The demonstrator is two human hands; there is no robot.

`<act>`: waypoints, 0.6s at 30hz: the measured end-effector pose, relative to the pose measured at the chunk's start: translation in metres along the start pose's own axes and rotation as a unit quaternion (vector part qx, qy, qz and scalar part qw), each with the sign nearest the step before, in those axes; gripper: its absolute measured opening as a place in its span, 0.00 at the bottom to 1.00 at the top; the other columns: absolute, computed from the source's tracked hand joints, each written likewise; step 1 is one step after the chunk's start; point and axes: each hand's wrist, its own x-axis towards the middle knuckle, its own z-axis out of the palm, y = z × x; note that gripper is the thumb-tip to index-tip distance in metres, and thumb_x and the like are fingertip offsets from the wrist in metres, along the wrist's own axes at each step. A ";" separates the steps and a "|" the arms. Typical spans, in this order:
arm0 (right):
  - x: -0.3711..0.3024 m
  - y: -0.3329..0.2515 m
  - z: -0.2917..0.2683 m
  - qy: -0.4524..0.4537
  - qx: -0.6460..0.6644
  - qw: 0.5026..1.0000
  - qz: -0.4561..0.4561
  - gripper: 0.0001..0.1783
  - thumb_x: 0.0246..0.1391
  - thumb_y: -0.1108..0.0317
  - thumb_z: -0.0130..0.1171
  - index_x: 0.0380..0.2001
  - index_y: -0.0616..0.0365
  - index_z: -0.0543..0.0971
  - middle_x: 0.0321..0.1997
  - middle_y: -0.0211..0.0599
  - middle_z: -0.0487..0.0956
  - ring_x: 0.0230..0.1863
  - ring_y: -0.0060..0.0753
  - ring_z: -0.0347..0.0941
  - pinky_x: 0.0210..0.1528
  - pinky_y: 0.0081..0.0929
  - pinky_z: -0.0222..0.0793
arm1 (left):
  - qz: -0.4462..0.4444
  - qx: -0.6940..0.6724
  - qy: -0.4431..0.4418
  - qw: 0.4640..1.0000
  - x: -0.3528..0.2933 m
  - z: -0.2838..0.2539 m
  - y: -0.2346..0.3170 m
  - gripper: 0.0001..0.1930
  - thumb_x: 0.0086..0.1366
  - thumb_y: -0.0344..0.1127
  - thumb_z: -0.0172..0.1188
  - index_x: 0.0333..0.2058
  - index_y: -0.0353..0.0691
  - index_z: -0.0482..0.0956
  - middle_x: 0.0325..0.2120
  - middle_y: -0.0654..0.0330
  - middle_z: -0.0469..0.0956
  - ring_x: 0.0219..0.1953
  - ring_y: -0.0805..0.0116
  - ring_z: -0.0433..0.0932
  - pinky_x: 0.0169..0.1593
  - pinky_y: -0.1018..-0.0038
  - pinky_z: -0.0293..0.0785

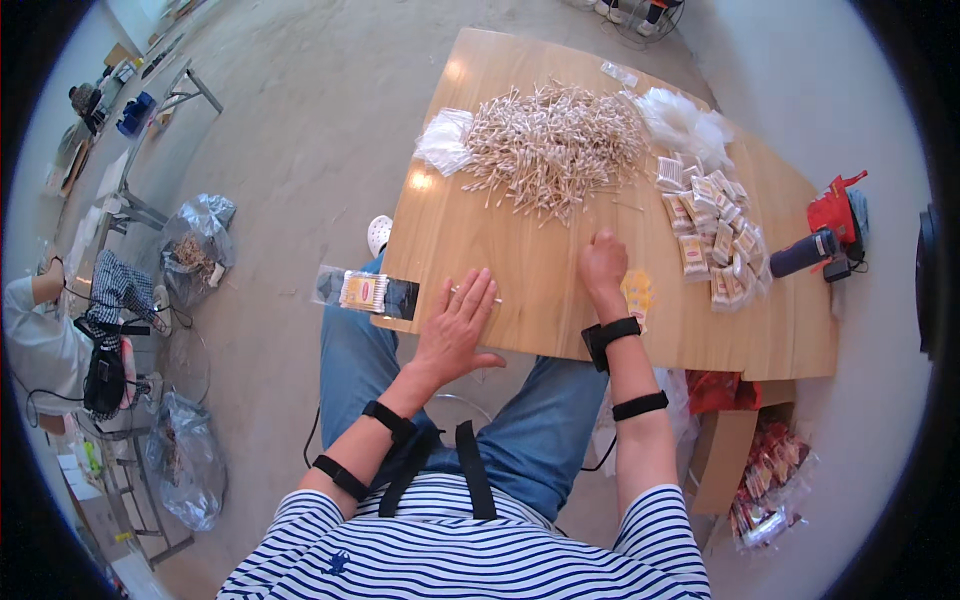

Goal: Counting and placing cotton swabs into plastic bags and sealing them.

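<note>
Both hands worked: my left hand (455, 325) lay flat, grip open, on the bench (560, 310); my right hand (603, 262) was fisted near the cotton swabs (550, 145), best taken few at once.

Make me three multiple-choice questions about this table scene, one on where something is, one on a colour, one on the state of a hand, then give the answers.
1. Where does the big heap of cotton swabs lie on the wooden table?
A. at the far end from the person
B. right at the near edge
C. on the floor

2. What colour are the wrist straps, such as the one on the right wrist?
A. white
B. black
C. yellow

3. How is the left hand held?
A. clenched round a bag
B. lifted well above the table
C. flat, fingers spread, on the table

Answers: 1 A, the heap sits past both hands, toward the far end. 2 B, the bands on both forearms are black. 3 C, the palm lies down at the near edge with fingers apart, while the right hand is curled into a loose fist.
</note>
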 end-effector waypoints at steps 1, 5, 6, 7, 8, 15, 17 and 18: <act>0.000 0.008 0.005 0.001 0.013 0.999 -0.043 0.10 0.51 0.72 0.54 0.37 0.63 0.77 0.41 0.58 0.79 0.41 0.61 0.78 0.41 0.52 0.75 | 0.003 0.000 0.001 1.000 0.000 0.002 0.000 0.65 0.38 0.65 0.73 0.69 0.33 0.54 0.72 0.50 0.51 0.75 0.53 0.46 0.74 0.51 0.43; -0.018 -0.018 -0.009 0.011 0.064 0.961 -0.269 0.10 0.50 0.75 0.53 0.37 0.62 0.77 0.41 0.55 0.79 0.39 0.61 0.78 0.40 0.51 0.75 | -0.004 -0.005 0.012 1.000 -0.001 0.006 -0.004 0.66 0.37 0.64 0.74 0.69 0.33 0.54 0.72 0.51 0.51 0.75 0.53 0.46 0.74 0.52 0.42; -0.017 -0.029 -0.013 -0.003 0.038 0.962 -0.272 0.10 0.49 0.76 0.53 0.37 0.61 0.77 0.40 0.53 0.78 0.39 0.60 0.78 0.40 0.50 0.75 | -0.004 0.000 0.012 1.000 -0.001 0.005 -0.004 0.66 0.37 0.64 0.74 0.69 0.33 0.54 0.72 0.51 0.51 0.75 0.54 0.46 0.74 0.52 0.42; -0.015 -0.036 -0.015 -0.018 0.011 0.961 -0.275 0.10 0.49 0.78 0.53 0.37 0.60 0.78 0.40 0.51 0.78 0.38 0.59 0.78 0.40 0.49 0.76 | -0.004 0.001 0.013 1.000 -0.002 0.004 -0.005 0.66 0.37 0.64 0.74 0.69 0.33 0.54 0.72 0.51 0.51 0.75 0.54 0.46 0.74 0.52 0.42; -0.010 -0.036 -0.015 -0.018 0.012 0.962 -0.273 0.10 0.49 0.78 0.53 0.37 0.60 0.78 0.40 0.51 0.78 0.38 0.59 0.78 0.40 0.49 0.76 | -0.002 0.000 0.013 1.000 -0.001 0.005 -0.004 0.65 0.37 0.65 0.74 0.69 0.33 0.54 0.72 0.51 0.51 0.75 0.54 0.46 0.74 0.52 0.42; 0.004 -0.037 -0.003 0.035 -0.036 0.959 -0.279 0.09 0.49 0.77 0.54 0.35 0.59 0.78 0.39 0.49 0.78 0.37 0.58 0.79 0.39 0.47 0.77 | 0.005 -0.016 0.022 1.000 -0.002 0.005 -0.001 0.65 0.39 0.66 0.72 0.69 0.33 0.54 0.72 0.50 0.51 0.75 0.53 0.47 0.74 0.51 0.41; -0.002 -0.041 -0.005 0.032 -0.057 0.954 -0.292 0.08 0.49 0.77 0.54 0.34 0.59 0.78 0.39 0.50 0.78 0.37 0.58 0.79 0.39 0.48 0.76 | 0.002 -0.014 0.021 1.000 -0.004 0.007 -0.002 0.64 0.40 0.67 0.71 0.69 0.32 0.54 0.72 0.49 0.51 0.75 0.53 0.47 0.74 0.51 0.41; -0.008 -0.046 -0.008 0.018 -0.049 0.953 -0.298 0.06 0.47 0.76 0.56 0.32 0.59 0.78 0.39 0.49 0.78 0.36 0.56 0.79 0.38 0.47 0.77 | 0.000 -0.013 0.020 1.000 -0.005 0.007 -0.003 0.64 0.41 0.67 0.71 0.69 0.32 0.54 0.72 0.49 0.51 0.75 0.52 0.47 0.74 0.50 0.41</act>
